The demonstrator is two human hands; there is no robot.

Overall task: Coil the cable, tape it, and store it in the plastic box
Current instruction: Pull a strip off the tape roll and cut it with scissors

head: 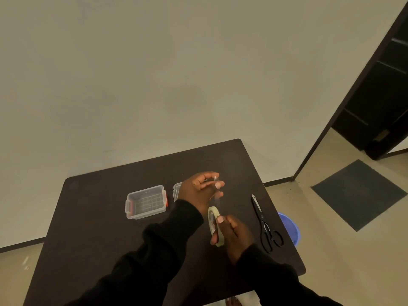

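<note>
Scissors beside right hand

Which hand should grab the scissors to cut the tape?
Right, probably. The scissors lie just beside the right hand, which holds the tape roll. The left hand is farther away, pinching the pulled-out tape strip.

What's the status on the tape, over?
Right hand grips tape roll; left hand pinches the pulled strip's end. Plastic box open, looks empty. Scissors idle on table. Cable not visible.

Scissors lie on the dark table.
</note>
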